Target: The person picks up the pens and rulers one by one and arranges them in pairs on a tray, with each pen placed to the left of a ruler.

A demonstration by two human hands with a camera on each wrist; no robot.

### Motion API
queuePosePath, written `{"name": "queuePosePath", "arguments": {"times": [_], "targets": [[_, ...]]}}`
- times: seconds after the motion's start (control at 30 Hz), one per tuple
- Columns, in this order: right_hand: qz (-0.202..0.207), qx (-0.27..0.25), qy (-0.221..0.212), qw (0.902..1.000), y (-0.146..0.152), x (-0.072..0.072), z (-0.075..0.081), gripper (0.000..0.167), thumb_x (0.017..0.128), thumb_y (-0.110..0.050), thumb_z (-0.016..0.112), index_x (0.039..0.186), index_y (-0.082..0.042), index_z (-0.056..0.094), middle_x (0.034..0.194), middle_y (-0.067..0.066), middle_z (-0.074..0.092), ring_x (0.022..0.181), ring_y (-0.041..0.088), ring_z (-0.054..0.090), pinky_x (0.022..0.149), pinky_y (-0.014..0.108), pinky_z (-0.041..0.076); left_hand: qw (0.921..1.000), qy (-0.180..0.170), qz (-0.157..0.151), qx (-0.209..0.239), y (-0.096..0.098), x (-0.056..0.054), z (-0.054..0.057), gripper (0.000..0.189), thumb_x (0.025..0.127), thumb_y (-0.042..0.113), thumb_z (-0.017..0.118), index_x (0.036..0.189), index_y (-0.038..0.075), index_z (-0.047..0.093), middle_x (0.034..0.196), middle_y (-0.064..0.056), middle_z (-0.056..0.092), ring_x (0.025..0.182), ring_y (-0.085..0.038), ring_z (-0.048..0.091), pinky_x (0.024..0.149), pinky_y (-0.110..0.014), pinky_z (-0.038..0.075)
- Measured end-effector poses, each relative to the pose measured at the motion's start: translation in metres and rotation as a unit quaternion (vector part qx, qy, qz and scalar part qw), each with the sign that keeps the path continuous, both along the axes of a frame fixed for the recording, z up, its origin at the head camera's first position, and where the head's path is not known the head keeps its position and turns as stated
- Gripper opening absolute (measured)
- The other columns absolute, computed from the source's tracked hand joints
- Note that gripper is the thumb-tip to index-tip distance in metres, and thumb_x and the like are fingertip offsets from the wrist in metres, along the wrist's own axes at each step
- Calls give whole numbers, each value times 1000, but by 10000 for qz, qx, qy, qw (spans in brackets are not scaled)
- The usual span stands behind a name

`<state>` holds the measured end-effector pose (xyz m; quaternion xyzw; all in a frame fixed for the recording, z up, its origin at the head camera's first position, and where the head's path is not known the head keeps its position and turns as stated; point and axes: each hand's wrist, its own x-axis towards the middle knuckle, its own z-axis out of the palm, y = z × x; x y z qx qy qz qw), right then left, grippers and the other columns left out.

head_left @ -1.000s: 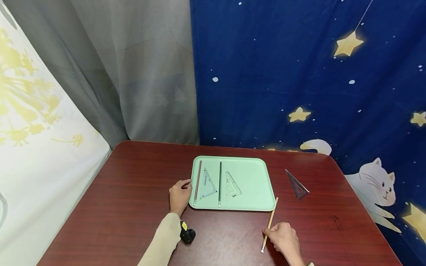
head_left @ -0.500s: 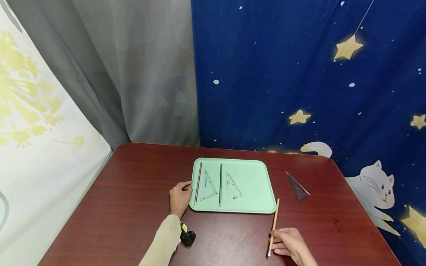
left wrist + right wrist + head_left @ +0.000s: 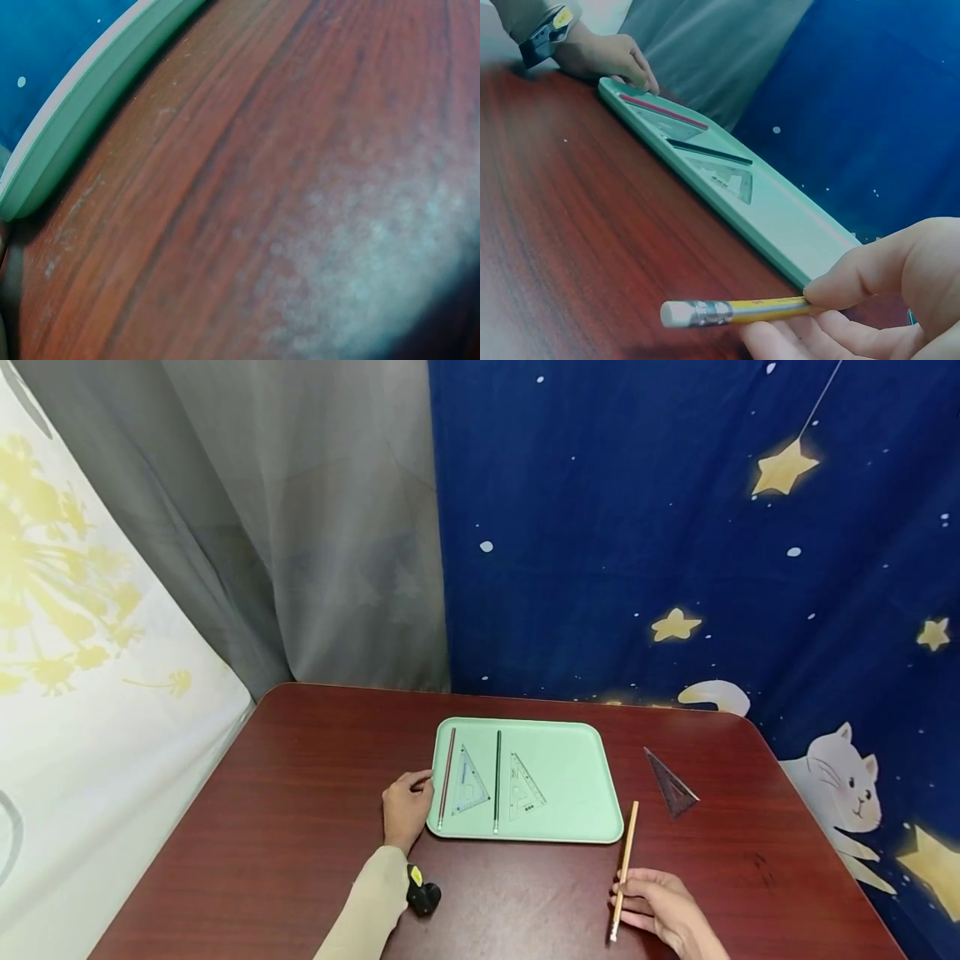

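My right hand (image 3: pixel 663 906) pinches a yellow pencil (image 3: pixel 630 835) near its eraser end, right of a mint-green tray (image 3: pixel 577 777). In the right wrist view, the pencil's white eraser (image 3: pixel 677 315) and metal band point left, with thumb above and fingers below. My left hand (image 3: pixel 407 810) holds the tray's left rim. Inside the tray lie a red pencil (image 3: pixel 447 777), a clear set square (image 3: pixel 470 787) with blue marks, a dark green pencil (image 3: pixel 497 781) and another clear set square (image 3: pixel 525 789). The left wrist view shows only the tray's edge (image 3: pixel 82 105) and table.
A dark, see-through set square (image 3: pixel 670 783) lies on the brown wooden table (image 3: pixel 315 752), right of the tray. A black wrist device (image 3: pixel 423 893) sits on the left wrist. Grey and blue star-patterned curtains (image 3: pixel 600 527) hang behind the table.
The right hand has shifted slightly right with the yellow pencil, turned so more fingers show beneath it, and the pencil's tip has moved off the tray's corner. The left hand and tray stay put.
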<state>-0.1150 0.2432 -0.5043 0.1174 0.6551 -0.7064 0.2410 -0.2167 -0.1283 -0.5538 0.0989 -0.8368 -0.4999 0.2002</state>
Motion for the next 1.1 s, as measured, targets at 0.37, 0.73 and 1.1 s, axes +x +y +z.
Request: {"name": "queuePosePath", "arguments": {"times": [0.37,0.73,1.1], "targets": [[233,-181,143,9995,0,-9,5,16,87,-1,55,98,-8,65,86,-4,68,80,9,67,73,28,57,10000,-49,-48,9,-1,-1,0,18,88,9,64,101,10,76,89,-4,72,74,-15,67,64,-25,51],[176,298,352,9988,-10,-26,12,26,87,-3,56,112,7,59,85,-3,67,79,9,65,71,28,56,9999,-60,-99,-4,-1,0,0,19,88,9,63,101,9,76,89,-5,72,74,-15,67,64,-25,51],[-50,565,366,9977,-23,-46,21,36,85,-1,60,117,14,56,83,-1,68,75,9,65,67,27,56,10000,-22,-46,50,-1,-2,-1,18,87,10,64,100,10,76,87,-3,72,73,-14,67,64,-25,52]]}}
